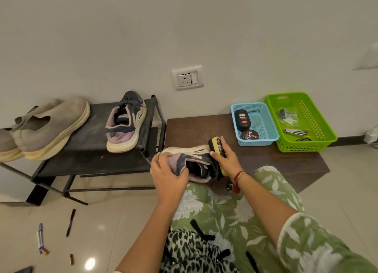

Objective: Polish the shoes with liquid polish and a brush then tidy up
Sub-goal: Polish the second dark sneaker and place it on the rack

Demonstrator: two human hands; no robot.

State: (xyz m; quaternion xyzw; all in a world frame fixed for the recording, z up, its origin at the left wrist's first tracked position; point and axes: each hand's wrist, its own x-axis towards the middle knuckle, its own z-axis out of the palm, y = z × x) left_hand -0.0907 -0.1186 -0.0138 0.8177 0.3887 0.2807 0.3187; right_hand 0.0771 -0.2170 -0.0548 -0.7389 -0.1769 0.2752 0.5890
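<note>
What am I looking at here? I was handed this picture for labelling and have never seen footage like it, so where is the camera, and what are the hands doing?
There is no machine: a person wears a wide-angle camera on the head, looking down at their own two hands. The left hand grips the heel of a grey-and-pink sneaker lying on its side at the edge of a brown board. The right hand holds a yellow-backed shoe brush against it. The matching sneaker and a beige pair sit on a black rack. A blue basket holds a polish bottle and tin; a green basket holds small tools.
</note>
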